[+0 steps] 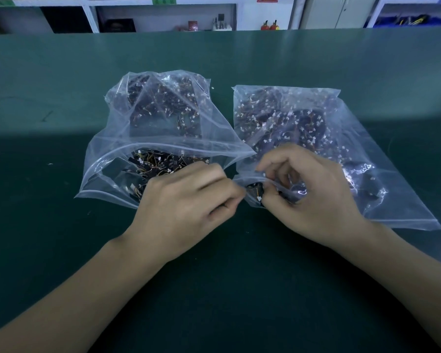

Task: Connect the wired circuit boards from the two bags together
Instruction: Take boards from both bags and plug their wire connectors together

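Circuit boards (257,192) pinched by both hands' grip, seemingly, green table (61,72), white shelving (89,16) behind.

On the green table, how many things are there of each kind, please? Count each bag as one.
Clear plastic bags of wired circuit boards: 2 (left bag, right bag)
Hands: 2 (left hand, right hand)
Total: 4

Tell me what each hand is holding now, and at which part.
Both the left hand and the right hand pinch the right bag at its open mouth edge.
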Demonstrator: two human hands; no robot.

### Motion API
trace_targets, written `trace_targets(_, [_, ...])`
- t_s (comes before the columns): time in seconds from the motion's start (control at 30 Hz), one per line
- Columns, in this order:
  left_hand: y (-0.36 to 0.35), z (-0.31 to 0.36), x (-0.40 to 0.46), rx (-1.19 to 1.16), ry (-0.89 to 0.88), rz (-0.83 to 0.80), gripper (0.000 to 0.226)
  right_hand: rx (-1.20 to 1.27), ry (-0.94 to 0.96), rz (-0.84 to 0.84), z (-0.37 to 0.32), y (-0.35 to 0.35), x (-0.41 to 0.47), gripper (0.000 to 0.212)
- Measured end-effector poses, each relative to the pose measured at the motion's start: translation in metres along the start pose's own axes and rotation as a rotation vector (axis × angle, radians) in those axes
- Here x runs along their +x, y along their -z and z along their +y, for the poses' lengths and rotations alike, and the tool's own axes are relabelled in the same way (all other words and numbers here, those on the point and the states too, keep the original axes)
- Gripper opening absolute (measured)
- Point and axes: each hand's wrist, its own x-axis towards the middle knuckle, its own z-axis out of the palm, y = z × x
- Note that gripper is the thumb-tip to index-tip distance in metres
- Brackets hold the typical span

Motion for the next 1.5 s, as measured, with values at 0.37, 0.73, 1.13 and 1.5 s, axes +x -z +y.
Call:
trace_targets(0.37, [-0.004,0.011,0.0,0.146,-0.035,-0.285,0.022,0.032,0.031,-0.024,-0.001,-0.005,-0.002,0.023])
trace_targets(0.73, [0.012,-0.024,-0.004,0.162,0.365,-0.136,0.04,0.001,0.007,-0.024,0.001,-0.004,-0.002,0.022])
trace_targets(1.13, [0.014,-0.05,-0.007,0.249,0.455,-0.188,0.047,0.01,0.0,-0.045,0.001,-0.003,-0.002,0.023])
trace_targets(1.5, [0.007,-0.054,-0.004,0.226,0.633,-0.272,0.049,0.035,-0.013,-0.07,0.001,-0.005,-0.002,0.026])
